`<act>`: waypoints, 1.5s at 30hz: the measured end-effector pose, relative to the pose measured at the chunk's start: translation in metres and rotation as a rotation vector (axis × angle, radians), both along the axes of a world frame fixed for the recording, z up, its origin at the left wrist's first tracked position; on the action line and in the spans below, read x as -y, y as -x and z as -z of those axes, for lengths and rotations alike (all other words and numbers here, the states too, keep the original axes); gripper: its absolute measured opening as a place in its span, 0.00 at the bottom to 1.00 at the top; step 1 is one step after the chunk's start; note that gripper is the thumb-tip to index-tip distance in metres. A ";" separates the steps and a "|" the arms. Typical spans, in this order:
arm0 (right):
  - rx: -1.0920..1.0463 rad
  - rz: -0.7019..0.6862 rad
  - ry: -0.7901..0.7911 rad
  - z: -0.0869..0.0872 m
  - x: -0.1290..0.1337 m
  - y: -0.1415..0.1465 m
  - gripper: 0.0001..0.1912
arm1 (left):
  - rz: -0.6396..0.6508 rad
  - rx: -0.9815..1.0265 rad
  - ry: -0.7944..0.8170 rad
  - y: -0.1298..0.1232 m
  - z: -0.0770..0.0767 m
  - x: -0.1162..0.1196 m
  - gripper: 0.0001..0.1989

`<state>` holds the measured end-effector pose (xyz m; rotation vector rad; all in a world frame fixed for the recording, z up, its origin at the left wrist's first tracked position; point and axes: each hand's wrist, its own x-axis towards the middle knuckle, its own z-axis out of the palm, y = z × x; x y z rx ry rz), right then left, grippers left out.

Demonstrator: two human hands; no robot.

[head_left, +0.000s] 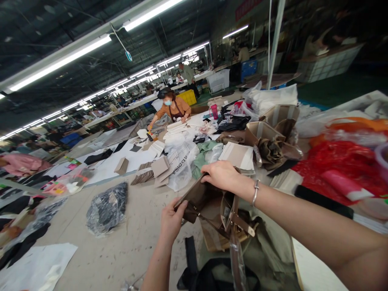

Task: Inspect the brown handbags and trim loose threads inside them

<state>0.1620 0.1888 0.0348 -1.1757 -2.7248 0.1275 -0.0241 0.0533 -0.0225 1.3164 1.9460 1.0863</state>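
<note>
The left hand [171,220] and right hand [220,175], set apart, pinch the brown bag [210,204], its mouth gaping just below them. An even pull should keep its edge [192,190] straight, the strap [238,258] beneath hanging untwisted.

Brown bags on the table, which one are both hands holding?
The near, open bag: the left hand and the right hand grip its edge. The bags farther back to the right have neither hand on them.
</note>
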 end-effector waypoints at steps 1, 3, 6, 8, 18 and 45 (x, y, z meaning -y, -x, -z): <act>-0.003 -0.005 0.007 0.000 -0.001 0.000 0.13 | 0.000 -0.009 0.001 0.001 0.000 0.000 0.15; -0.008 0.003 0.015 0.001 -0.003 0.001 0.14 | 0.004 -0.016 -0.010 0.002 0.000 0.000 0.15; -0.008 0.009 0.013 0.003 -0.006 0.002 0.14 | 0.011 0.016 -0.030 0.004 -0.001 -0.002 0.20; -0.003 0.011 0.015 0.003 -0.008 0.002 0.15 | 0.021 0.043 -0.024 0.005 -0.003 -0.003 0.24; 0.011 0.031 0.043 0.002 -0.011 0.007 0.16 | -0.012 -0.141 -0.074 0.007 -0.012 -0.008 0.14; -0.004 0.031 0.065 0.001 -0.017 0.008 0.14 | -0.019 -0.192 -0.070 0.012 -0.008 -0.020 0.12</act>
